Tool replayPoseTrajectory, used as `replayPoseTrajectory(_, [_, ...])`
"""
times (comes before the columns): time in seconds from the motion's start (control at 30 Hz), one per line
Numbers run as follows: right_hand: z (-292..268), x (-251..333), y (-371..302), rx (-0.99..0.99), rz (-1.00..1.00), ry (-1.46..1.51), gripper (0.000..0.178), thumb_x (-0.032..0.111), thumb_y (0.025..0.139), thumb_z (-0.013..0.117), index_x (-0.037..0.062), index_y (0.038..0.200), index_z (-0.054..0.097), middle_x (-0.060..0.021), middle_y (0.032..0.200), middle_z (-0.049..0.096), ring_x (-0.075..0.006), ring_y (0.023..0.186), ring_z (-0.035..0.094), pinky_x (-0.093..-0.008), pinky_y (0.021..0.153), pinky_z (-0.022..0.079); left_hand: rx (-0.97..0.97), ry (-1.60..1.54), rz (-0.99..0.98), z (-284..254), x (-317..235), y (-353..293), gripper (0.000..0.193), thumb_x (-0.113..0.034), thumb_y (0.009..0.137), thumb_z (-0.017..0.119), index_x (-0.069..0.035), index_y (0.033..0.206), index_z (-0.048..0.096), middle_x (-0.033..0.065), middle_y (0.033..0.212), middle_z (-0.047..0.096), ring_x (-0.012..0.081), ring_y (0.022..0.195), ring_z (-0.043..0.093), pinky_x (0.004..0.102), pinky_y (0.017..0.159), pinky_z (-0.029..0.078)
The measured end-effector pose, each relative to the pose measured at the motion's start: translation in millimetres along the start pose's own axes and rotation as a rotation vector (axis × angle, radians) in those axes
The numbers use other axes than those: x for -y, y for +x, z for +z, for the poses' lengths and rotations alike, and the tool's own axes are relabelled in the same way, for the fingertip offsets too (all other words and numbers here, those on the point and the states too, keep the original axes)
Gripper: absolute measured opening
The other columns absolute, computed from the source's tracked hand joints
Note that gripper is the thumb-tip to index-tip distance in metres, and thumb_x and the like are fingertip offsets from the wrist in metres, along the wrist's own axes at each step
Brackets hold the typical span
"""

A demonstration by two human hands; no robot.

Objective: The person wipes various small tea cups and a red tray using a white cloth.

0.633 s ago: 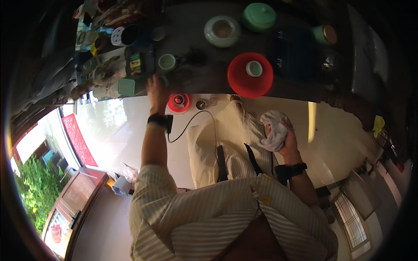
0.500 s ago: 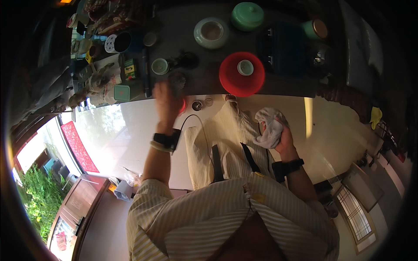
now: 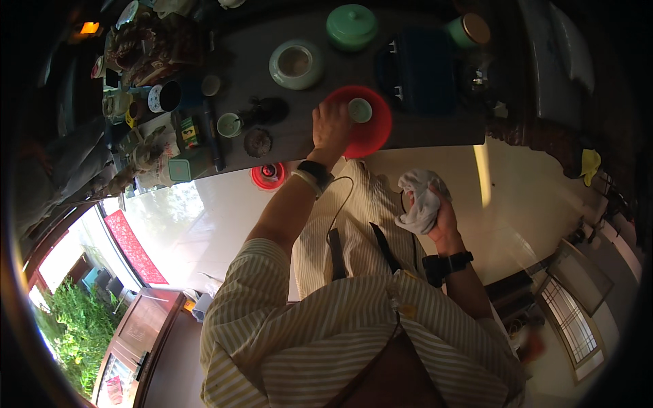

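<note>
My left hand (image 3: 331, 129) reaches over the left rim of a round red plastic basin (image 3: 377, 129) at the table's front edge. Its fingers stretch forward, apart from one another and holding nothing I can see. Just right of the fingertips, a small pale green cup (image 3: 360, 110) sits in the basin; whether they touch it I cannot tell. Lower and to the right, in front of my body, my right hand (image 3: 445, 221) is closed round a crumpled white cloth (image 3: 423, 200).
On the dark table (image 3: 299, 132) are a second cup (image 3: 229, 125), a round brown dish (image 3: 258, 142), a pale ceramic pot (image 3: 280, 68), a green lidded pot (image 3: 352, 28), a dark blue case (image 3: 425, 71) and a green canister (image 3: 462, 32). A red container (image 3: 269, 177) stands below the table edge.
My left hand has swung right, from beside the round brown dish to the red basin. The view has shifted slightly. My right hand still grips the cloth.
</note>
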State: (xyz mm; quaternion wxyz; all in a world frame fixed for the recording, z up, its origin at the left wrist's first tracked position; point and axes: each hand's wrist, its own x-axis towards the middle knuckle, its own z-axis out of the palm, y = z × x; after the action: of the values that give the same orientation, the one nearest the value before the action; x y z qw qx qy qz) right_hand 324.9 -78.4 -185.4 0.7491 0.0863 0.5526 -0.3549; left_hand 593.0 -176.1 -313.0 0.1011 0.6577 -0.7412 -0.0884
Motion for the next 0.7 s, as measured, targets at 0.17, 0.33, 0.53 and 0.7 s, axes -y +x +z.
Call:
replayPoseTrajectory(0.17, [-2.6,5.2,4.7,0.019,0.014,0.007,0.042,0.027,0.091,0.059,-0.0026,0.120,0.052,-0.0158,0.102,0.062,-0.0234,0.092,0.063,-0.0323,0.082,0.053,-0.015,0.044,-0.002,8.9,-0.2,0.9,0.029,-0.016,0.075,0.061,-0.007,0.102,0.055,0.0114,0.102,0.052,0.0296,0.093,0.048,0.0384,0.077,0.040])
replayPoseTrajectory(0.33, [-8.1,8.5,5.9,-0.029,0.029,0.005,0.041,0.027,0.091,0.059,-0.0021,0.119,0.052,-0.0155,0.103,0.062,-0.0239,0.092,0.063,-0.0331,0.083,0.053,-0.112,-0.079,0.021,11.0,6.5,-3.0,0.031,-0.013,0.075,0.061,-0.005,0.104,0.056,0.0126,0.104,0.052,0.0319,0.095,0.048,0.0400,0.078,0.042])
replayPoseTrajectory(0.53, [-10.9,9.4,10.3,-0.022,0.030,0.020,0.043,0.025,0.091,0.060,-0.0006,0.123,0.049,-0.0159,0.107,0.060,-0.0250,0.095,0.061,-0.0346,0.084,0.053,-0.127,-0.280,0.003,-4.8,10.7,-3.5,0.040,-0.019,0.069,0.071,-0.008,0.105,0.058,0.0118,0.103,0.053,0.0327,0.096,0.048,0.0427,0.080,0.043])
replayPoseTrajectory(0.7, [-12.5,8.8,8.3,0.003,0.034,0.025,0.044,0.026,0.091,0.059,-0.0009,0.124,0.048,-0.0153,0.108,0.060,-0.0250,0.095,0.061,-0.0350,0.085,0.052,-0.248,-0.284,0.070,-32.5,-2.0,-10.3,0.042,-0.023,0.068,0.073,-0.009,0.105,0.060,0.0108,0.103,0.054,0.0307,0.095,0.050,0.0422,0.079,0.042])
